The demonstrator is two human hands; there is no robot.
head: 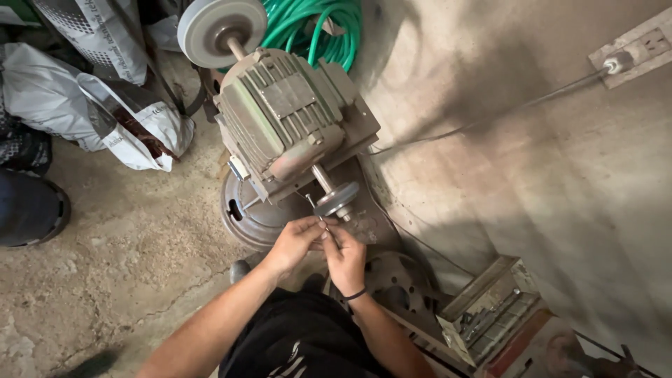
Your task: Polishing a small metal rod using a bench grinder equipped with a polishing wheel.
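Observation:
A grey electric motor (290, 119) stands on a round metal base (245, 217), with a grinding wheel at each end of its shaft. The near wheel (337, 199) is small and dark; the far wheel (218, 26) is larger and pale. Just below the near wheel, my left hand (294, 243) and my right hand (344, 259) are pressed together, both pinching a thin metal rod (316, 210) whose tip points up beside the wheel. A black band circles my right wrist.
A green hose (322, 31) is coiled behind the motor. White sacks (105, 105) lie at the left on the concrete floor. A wall socket (640, 45) with a cable sits at the upper right. A box of metal tools (490, 318) stands at the lower right.

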